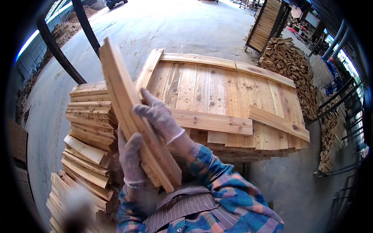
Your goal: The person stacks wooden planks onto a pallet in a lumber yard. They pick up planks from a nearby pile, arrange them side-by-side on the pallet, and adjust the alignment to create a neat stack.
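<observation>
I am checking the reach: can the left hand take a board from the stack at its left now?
Probably not yet: the left hand is occupied holding lifted boards, although the stack stands close beside it, with no visible barrier between.

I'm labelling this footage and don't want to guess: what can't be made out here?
All in the head view:
Left hand: some fingers hidden behind the held boards.
Dark vehicle: upper part cut off by the top edge.
Pale shape at lower left: too blurred to identify; it hides part of the stacked boards.
</observation>
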